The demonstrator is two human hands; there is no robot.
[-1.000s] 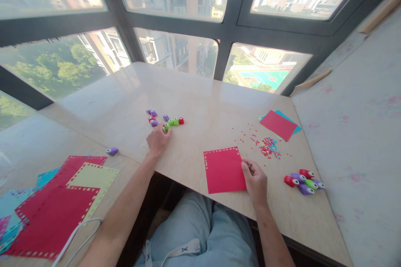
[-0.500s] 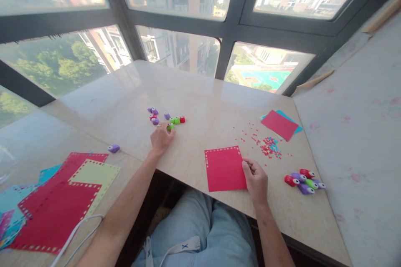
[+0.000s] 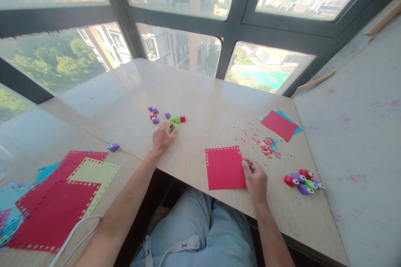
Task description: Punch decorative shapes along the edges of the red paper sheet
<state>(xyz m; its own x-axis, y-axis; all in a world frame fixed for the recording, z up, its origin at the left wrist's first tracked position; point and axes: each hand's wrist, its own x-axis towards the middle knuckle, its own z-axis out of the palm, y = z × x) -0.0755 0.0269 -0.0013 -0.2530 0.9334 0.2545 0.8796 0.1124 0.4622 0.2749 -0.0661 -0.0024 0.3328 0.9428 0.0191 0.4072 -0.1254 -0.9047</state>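
My left hand (image 3: 163,138) is stretched forward on the table, thumb and fingers closed around a small green craft punch (image 3: 174,126) with a white round top. Just beyond it, more green punches (image 3: 175,119) and a red punch (image 3: 183,118) stand in a row. Several purple punches (image 3: 154,109) and a red one sit to the left of that row. My right hand (image 3: 255,176) pinches the right edge of a red paper sheet (image 3: 224,171) lying near the table's front edge. Punched holes run along the sheet's top and down part of its left side.
Punched paper bits (image 3: 271,147) lie scattered right of the sheet. Behind them is a stack of red and blue paper (image 3: 279,125). Several punches (image 3: 303,182) cluster at right. Hole-edged sheets (image 3: 59,204), a white cable (image 3: 75,229) and a lone purple punch (image 3: 113,147) are at left.
My left hand has shifted slightly to the right, and the green punch with it; more of the punch now shows. My right hand stays on the red sheet's edge.
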